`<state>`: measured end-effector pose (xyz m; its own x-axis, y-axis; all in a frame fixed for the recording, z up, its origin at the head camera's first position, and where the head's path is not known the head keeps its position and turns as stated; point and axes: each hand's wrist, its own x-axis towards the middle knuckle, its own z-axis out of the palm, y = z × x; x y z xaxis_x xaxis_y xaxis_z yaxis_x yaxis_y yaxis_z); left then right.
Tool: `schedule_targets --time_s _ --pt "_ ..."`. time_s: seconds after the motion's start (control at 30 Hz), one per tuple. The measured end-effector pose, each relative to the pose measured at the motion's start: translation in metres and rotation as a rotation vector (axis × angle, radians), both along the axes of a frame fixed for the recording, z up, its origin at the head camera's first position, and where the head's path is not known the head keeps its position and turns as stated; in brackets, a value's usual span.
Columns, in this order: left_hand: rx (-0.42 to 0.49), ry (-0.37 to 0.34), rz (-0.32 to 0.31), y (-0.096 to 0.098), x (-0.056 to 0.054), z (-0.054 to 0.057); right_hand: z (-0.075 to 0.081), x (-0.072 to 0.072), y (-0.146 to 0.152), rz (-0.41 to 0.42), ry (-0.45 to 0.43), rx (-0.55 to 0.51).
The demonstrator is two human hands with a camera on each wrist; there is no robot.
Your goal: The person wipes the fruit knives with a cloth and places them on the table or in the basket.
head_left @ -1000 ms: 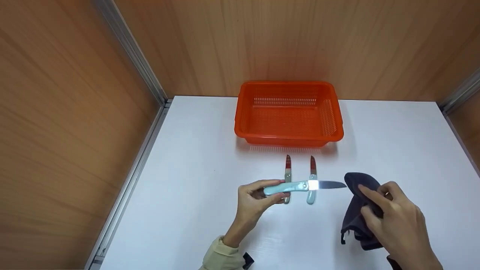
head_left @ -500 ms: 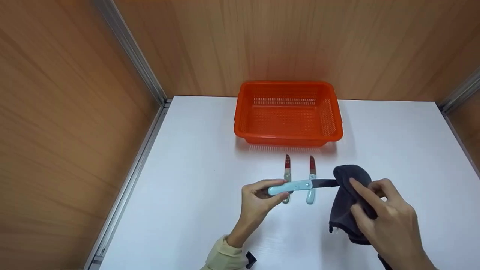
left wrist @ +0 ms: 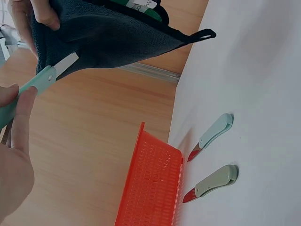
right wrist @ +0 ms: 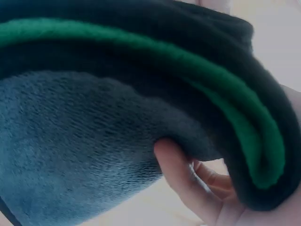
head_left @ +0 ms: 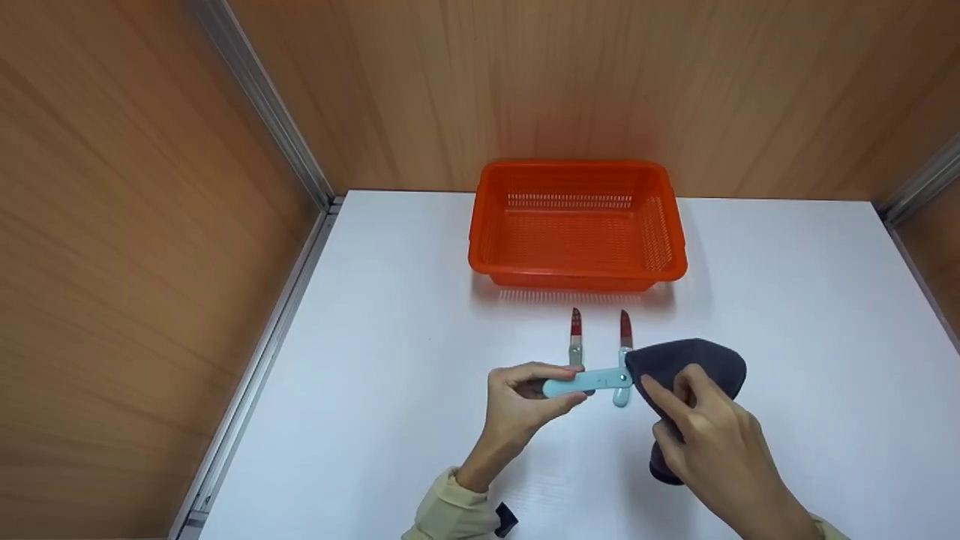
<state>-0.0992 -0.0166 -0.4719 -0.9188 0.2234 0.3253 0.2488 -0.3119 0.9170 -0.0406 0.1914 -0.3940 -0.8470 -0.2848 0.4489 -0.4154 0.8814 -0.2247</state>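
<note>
My left hand (head_left: pixel 517 409) pinches the light-blue handle of a folding knife (head_left: pixel 585 382), held sideways above the table with its blade pointing right. In the head view the blade is hidden behind a dark cloth (head_left: pixel 705 364); the left wrist view shows a short stretch of blade (left wrist: pixel 66 65) running into its folds. My right hand (head_left: pixel 712 442) grips that cloth between thumb and fingers around the blade. A green lining shows in the right wrist view. Beneath the held knife lie two more folding knives, one with a grey-green handle (left wrist: pixel 217 181) and one light blue (left wrist: pixel 217 130), both with red blades.
An orange plastic basket (head_left: pixel 577 279) with slotted walls stands at the back middle of the white table (head_left: pixel 390 337), just beyond the lying knives. Wood-grain panels (head_left: pixel 375 90) with metal frame strips rise behind and at the sides.
My right hand has moved left with the cloth, from the blade's tip until the cloth covers the whole blade up to the handle. My left hand has shifted slightly right with the knife.
</note>
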Motion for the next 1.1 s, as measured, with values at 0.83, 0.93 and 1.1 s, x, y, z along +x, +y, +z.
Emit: schedule_targets --time_s 0.83,0.93,1.1 --pt "0.040 -0.022 0.002 -0.004 -0.002 -0.006 -0.005 -0.004 0.033 -0.123 -0.069 -0.011" --pt "0.010 -0.007 0.006 -0.005 -0.002 -0.007 -0.004 -0.004 0.040 -0.136 -0.075 -0.020" --pt "-0.010 0.016 0.005 -0.005 -0.002 -0.008 0.001 -0.003 0.046 -0.149 -0.020 -0.043"
